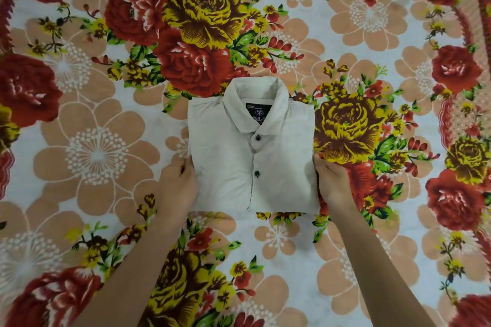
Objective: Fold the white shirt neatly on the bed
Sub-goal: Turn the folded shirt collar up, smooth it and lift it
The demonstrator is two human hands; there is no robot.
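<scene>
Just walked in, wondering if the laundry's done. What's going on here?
A person is folding a white shirt on the flowered bed. It already lies as a tidy rectangle, collar on top, two dark buttons showing. The left hand and right hand rest against its two side edges near the bottom; whether fingers reach under cannot be seen.

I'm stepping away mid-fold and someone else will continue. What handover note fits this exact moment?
Left hand: at the left edge of the white shirt, fingers hidden under it.
Right hand: the same at the right edge.
The shirt lies on the bed as a compact rectangle, collar up, buttons showing.
Done: folding looks finished.
Left: perhaps squaring the edges, then letting go.
</scene>
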